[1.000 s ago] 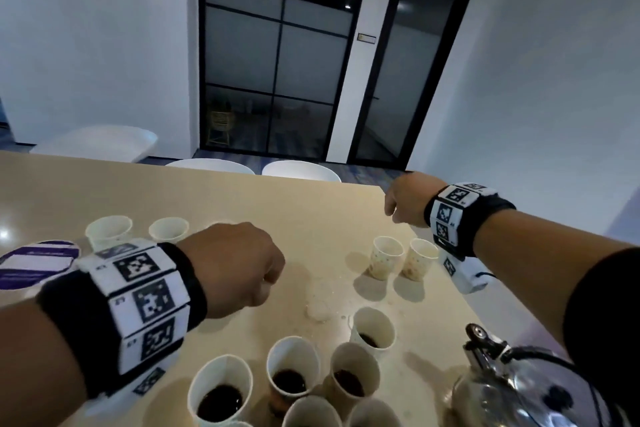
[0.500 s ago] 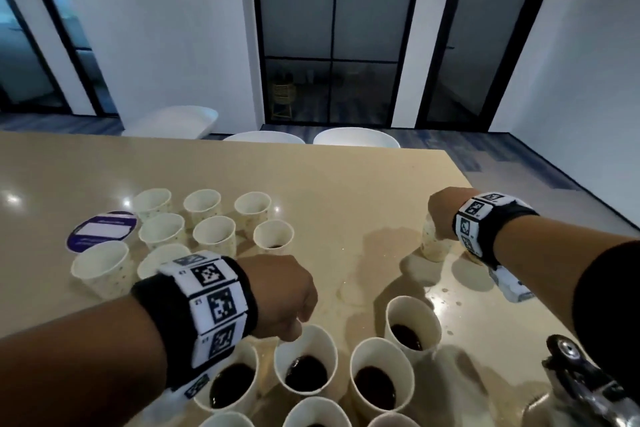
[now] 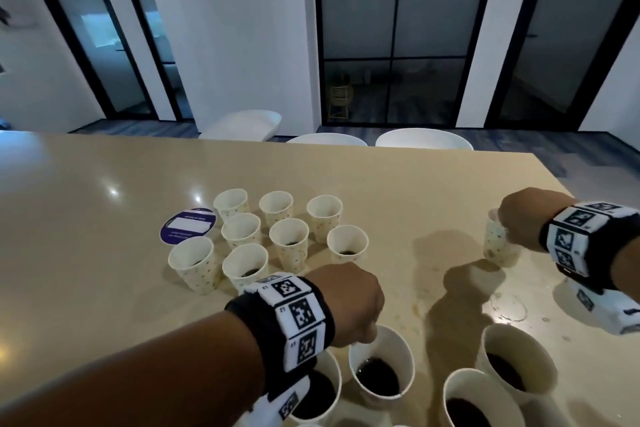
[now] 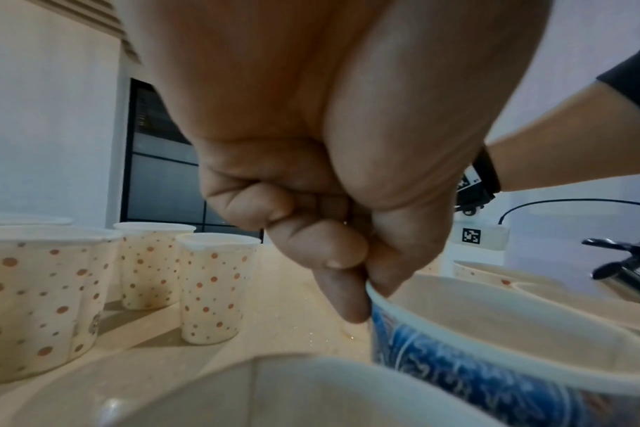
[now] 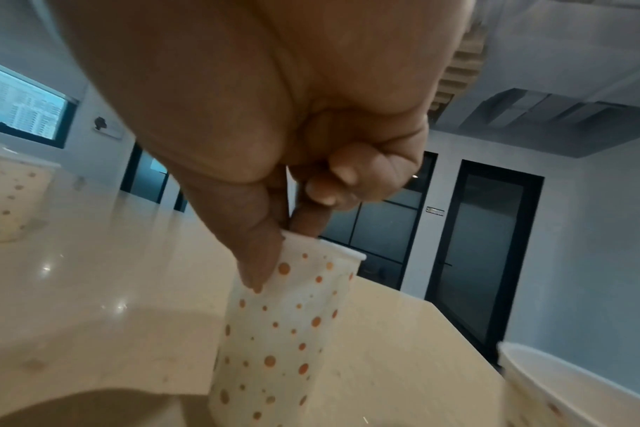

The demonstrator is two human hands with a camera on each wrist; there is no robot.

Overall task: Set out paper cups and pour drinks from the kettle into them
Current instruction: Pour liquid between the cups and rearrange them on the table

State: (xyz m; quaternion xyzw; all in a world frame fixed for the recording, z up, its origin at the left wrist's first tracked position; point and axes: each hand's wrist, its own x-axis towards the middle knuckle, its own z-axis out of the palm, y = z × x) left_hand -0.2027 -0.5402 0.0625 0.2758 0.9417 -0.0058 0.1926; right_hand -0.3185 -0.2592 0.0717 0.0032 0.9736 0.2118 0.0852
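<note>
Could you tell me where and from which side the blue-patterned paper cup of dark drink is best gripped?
Probably at the rim, from above: the blue-patterned paper cup stands upright, full and crowded by neighbours. The left hand already pinches its rim there.

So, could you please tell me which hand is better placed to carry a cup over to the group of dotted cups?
Left. The left hand pinches the blue cup beside that group; the right hand holds its dotted cup across the table.
</note>
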